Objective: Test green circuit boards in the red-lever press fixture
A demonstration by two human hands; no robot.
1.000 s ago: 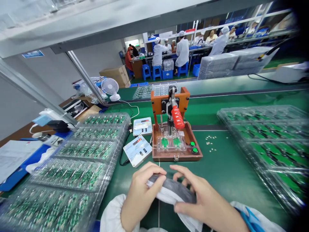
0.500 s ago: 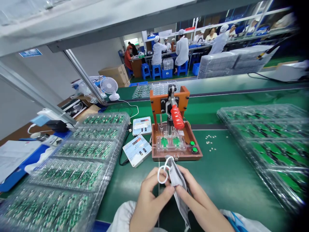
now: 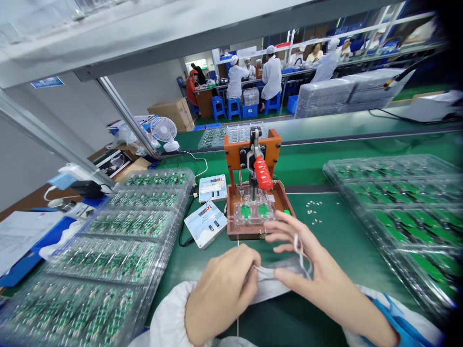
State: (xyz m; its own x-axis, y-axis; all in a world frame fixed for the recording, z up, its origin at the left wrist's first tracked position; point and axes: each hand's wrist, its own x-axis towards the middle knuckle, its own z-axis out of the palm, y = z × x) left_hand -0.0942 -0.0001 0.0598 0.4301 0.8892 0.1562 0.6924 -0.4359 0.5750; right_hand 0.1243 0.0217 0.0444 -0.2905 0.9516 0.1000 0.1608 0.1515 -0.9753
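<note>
A grey-white face mask (image 3: 273, 287) with white ear loops is stretched between my hands, low over the green table in front of the press fixture. My left hand (image 3: 226, 289) has its fingers closed on the mask's left end. At the other end, my right hand (image 3: 307, 265) holds the mask by the thumb, its other fingers spread. One white ear loop (image 3: 299, 249) curves by those fingers. Just beyond stands the press fixture (image 3: 232, 236), with a red handle (image 3: 264, 174) and two green circuit boards under clear plastic. My right fingertips overlap its front right corner in view.
Clear trays of circuit boards (image 3: 104, 236) lie left, and more trays (image 3: 394, 207) lie right. Two display boxes, the nearer one (image 3: 205, 225) tilted, sit left of the fixture. Small pale pieces (image 3: 314, 211) are scattered right of it. A white fan (image 3: 164, 129) stands behind; people work farther off.
The mask has gone from folded and upright to stretched sideways. My hands have moved apart, the right one rightward and up with fingers spreading, the left turning knuckles up.
</note>
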